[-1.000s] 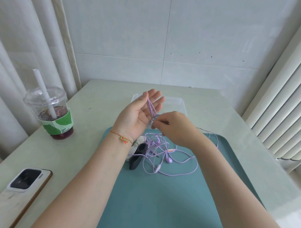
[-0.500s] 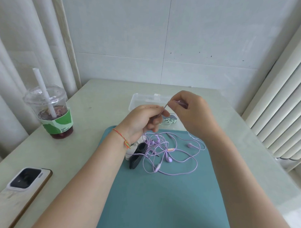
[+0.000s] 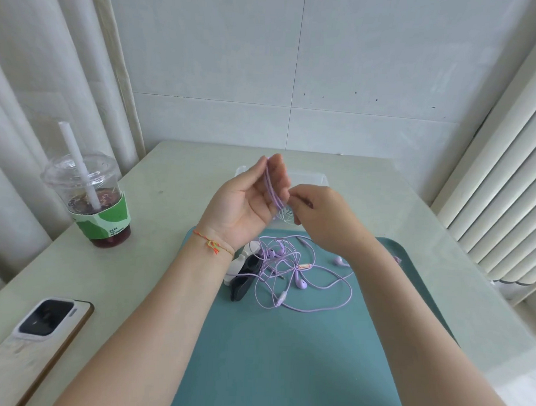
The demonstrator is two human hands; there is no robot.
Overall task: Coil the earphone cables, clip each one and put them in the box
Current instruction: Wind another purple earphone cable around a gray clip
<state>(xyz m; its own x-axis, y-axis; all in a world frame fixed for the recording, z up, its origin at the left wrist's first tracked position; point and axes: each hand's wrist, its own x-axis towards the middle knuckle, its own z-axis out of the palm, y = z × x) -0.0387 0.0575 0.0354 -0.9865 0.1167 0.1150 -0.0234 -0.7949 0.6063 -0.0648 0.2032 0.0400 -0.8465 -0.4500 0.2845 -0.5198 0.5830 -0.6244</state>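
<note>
Quick count: two hands (image 3: 245, 199) (image 3: 318, 216), one teal tray (image 3: 285, 355), one clear box (image 3: 310, 177) at 12 o'clock, two clips (white (image 3: 238, 264), dark (image 3: 242, 281)), one drink cup (image 3: 95, 196) with one straw (image 3: 76, 162), one phone (image 3: 40, 325). Purple earphone cables (image 3: 288, 270) are too tangled to count; three earbuds (image 3: 302, 283) (image 3: 339, 260) (image 3: 271, 253) show.

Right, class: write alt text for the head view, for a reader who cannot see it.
A left hand, palm up, has purple cable looped over its fingers while the right hand pinches it. More cable lies tangled on a teal tray beside clips; a clear box sits behind.
</note>
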